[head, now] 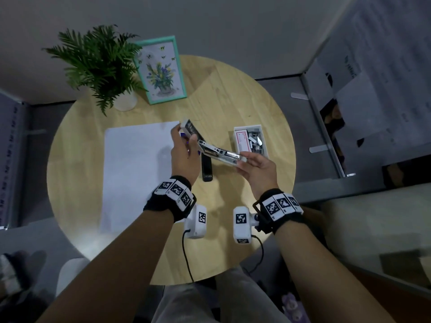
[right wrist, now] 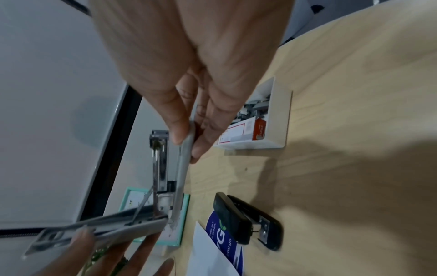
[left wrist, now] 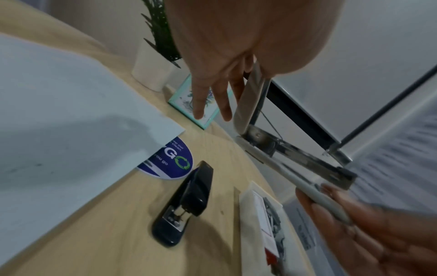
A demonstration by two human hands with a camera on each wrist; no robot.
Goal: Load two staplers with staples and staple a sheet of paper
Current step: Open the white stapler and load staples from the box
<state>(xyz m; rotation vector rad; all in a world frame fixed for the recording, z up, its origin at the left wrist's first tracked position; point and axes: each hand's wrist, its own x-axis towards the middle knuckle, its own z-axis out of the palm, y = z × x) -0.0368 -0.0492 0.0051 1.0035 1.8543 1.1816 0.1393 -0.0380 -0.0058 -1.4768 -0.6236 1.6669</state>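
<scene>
A white stapler (head: 217,153) is swung wide open and held above the round table (head: 233,94). My left hand (head: 184,137) grips its raised top cover (left wrist: 249,97), thumb on one side and fingers on the other. My right hand (head: 242,160) pinches the front end of its base (right wrist: 183,168). The metal staple channel (left wrist: 307,162) stands clear between cover and base. A black stapler (head: 207,170) lies shut on the table beneath the hands. The white sheet of paper (head: 137,173) lies flat to the left. A white tray (head: 263,130) at the right holds a staple box (right wrist: 243,130) and loose staple strips.
A potted fern (head: 100,66) and a teal-framed flower picture (head: 162,71) stand at the table's far side. A blue round sticker (left wrist: 171,162) pokes out from under the paper's corner next to the black stapler. Grey partitions stand on the left and right.
</scene>
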